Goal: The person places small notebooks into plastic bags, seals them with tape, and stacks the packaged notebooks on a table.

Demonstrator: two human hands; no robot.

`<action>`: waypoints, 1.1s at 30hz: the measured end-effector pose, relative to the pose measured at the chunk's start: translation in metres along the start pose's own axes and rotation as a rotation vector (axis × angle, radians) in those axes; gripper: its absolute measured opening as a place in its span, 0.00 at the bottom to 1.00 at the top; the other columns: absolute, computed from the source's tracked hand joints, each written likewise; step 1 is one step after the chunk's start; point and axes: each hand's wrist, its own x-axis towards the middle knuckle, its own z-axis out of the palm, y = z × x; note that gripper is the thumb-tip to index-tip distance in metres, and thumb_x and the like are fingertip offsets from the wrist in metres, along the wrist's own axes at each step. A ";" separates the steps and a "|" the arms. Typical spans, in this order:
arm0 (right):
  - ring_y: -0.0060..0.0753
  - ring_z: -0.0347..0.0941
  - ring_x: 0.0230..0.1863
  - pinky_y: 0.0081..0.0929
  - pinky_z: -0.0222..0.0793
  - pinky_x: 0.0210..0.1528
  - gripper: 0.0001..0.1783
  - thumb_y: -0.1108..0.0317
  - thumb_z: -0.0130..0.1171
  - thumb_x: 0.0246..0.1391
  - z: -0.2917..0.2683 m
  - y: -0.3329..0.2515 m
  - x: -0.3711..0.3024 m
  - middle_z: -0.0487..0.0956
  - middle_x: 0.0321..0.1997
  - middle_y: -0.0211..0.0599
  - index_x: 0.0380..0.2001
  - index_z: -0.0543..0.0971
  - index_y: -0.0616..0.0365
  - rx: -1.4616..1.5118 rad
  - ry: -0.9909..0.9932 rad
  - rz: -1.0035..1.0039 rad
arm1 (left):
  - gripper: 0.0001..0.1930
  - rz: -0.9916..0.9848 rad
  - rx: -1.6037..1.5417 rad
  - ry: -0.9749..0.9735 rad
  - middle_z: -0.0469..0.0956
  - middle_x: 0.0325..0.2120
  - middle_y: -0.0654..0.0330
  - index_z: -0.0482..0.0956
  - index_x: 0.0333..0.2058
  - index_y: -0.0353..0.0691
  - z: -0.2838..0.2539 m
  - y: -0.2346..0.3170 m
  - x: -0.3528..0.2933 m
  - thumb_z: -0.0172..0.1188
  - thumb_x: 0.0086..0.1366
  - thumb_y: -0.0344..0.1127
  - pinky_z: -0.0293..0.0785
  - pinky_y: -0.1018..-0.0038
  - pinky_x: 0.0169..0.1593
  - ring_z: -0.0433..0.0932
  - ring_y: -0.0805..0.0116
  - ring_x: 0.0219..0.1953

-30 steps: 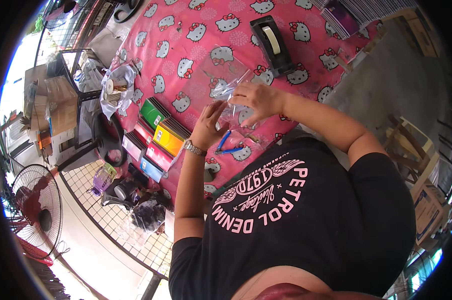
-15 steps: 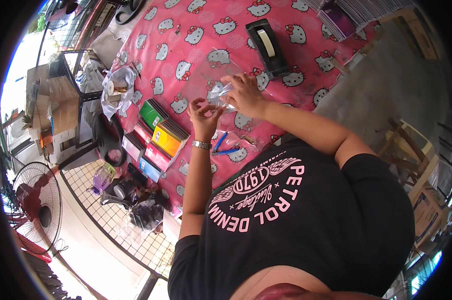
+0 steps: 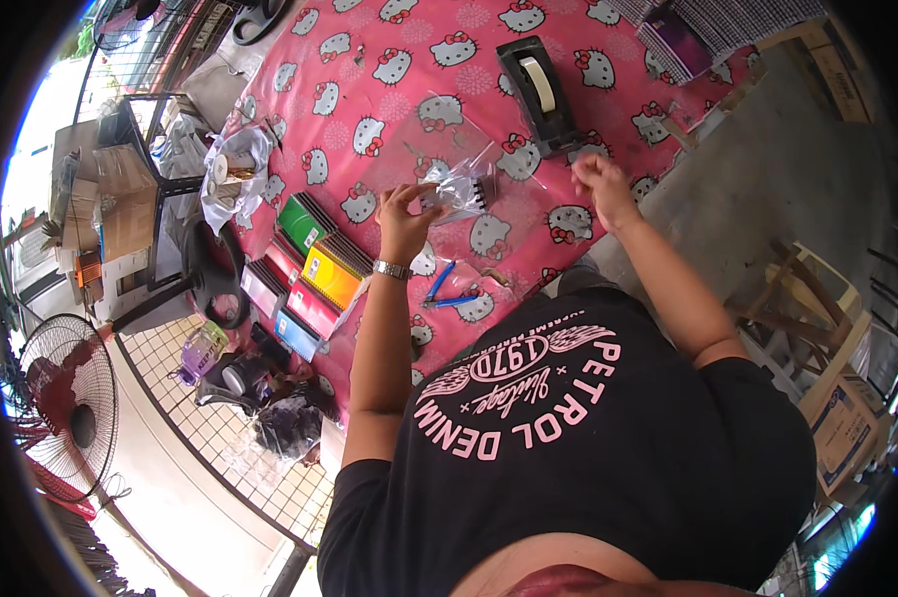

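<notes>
A clear plastic bag (image 3: 461, 181) lies on the pink cloth in front of me, with a small dark item with a spiral binding inside it. My left hand (image 3: 405, 217), wearing a metal watch, pinches the bag's left side between thumb and fingers. Off to the right, my right hand (image 3: 605, 191) is raised beside the near end of a black tape dispenser (image 3: 558, 129). Its fingers are curled together; whether a bit of tape is between them is too small to see. Blue-handled pliers (image 3: 451, 285) rest on the cloth nearer my body.
Spiral notebooks (image 3: 328, 277) in several colours lie in stacks left of my left forearm. A white plastic bag with a spool (image 3: 232, 169) sits at the table's left edge. A purple box (image 3: 678, 42) is at the far right. A fan (image 3: 69, 408) stands at lower left.
My right hand has left the plastic bag and moved right, to beside the tape dispenser. My left hand remains at the bag, whose spiral-bound content now shows.
</notes>
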 end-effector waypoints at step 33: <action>0.45 0.71 0.51 0.38 0.67 0.53 0.44 0.64 0.67 0.37 0.149 -0.056 0.008 0.72 0.50 0.44 0.60 0.61 0.45 -0.950 -1.057 -0.736 | 0.21 -0.366 -1.285 0.084 0.72 0.48 0.59 0.63 0.55 0.38 0.075 -0.028 -0.099 0.54 0.64 0.33 0.70 0.74 0.49 0.73 0.68 0.47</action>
